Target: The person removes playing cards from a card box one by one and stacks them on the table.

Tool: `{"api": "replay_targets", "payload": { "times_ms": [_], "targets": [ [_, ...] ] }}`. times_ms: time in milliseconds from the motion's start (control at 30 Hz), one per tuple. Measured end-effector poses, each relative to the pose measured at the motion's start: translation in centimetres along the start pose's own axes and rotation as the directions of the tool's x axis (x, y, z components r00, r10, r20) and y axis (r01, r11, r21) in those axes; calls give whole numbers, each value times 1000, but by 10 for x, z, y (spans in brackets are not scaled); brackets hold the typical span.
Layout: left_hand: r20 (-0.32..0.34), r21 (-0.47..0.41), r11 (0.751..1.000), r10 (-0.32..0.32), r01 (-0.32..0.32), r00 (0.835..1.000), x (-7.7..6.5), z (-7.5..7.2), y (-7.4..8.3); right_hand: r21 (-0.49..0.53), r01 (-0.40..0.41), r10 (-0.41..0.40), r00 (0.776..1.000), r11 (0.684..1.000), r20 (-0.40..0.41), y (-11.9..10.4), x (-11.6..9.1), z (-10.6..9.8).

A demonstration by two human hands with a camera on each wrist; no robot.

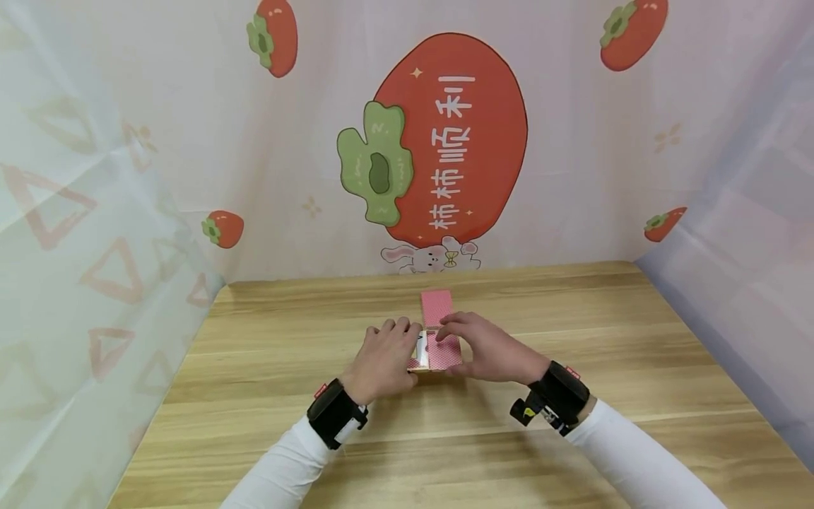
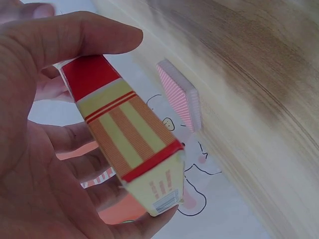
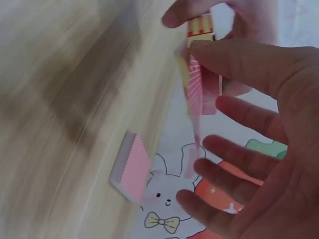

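Note:
My left hand [image 1: 384,357] grips a small card box [image 2: 127,129] between thumb and fingers; its striped side, red end and barcode face the left wrist view. Right beside the box, my right hand [image 1: 490,346] holds pink-backed playing cards [image 1: 445,352] by their two ends, thumb at the near end and fingertips at the far one. Edge-on and blurred, these cards look like a thin strip in the right wrist view. A white face with a black mark [image 1: 422,348] shows between the left fingers and the pink back.
Behind the hands, a stack of pink-backed cards [image 1: 437,307] lies on the wooden table [image 1: 286,318]. A cloth backdrop [image 1: 305,141] with persimmon and rabbit prints rises at the table's far edge, and cloth sides [image 1: 83,283] flank it. Black wrist cameras [image 1: 559,396] sit on both wrists.

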State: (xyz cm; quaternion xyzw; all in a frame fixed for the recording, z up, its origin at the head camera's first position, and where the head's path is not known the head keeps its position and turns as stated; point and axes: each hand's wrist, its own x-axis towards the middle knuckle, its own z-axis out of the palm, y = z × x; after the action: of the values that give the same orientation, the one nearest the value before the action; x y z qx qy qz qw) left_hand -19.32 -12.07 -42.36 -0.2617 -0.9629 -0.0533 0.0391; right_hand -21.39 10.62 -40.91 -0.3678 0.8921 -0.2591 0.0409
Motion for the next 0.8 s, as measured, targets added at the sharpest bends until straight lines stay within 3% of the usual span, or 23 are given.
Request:
{"api": "replay_targets", "payload": {
  "times_ms": [133, 500, 800],
  "targets": [
    [-1, -2, 1000, 1, -1, 1000, -1, -1, 1, -60, 29, -27, 999, 998, 22, -3, 3, 3],
    [-3, 7, 1000, 4, -4, 1000, 0, -5, 3, -72, 27, -27, 1000, 997, 5, -3, 0, 1],
    [6, 7, 1000, 2, -2, 1000, -2, -5, 7, -112, 80, -82, 997, 991, -13, -3, -1, 6]
  ]
}}
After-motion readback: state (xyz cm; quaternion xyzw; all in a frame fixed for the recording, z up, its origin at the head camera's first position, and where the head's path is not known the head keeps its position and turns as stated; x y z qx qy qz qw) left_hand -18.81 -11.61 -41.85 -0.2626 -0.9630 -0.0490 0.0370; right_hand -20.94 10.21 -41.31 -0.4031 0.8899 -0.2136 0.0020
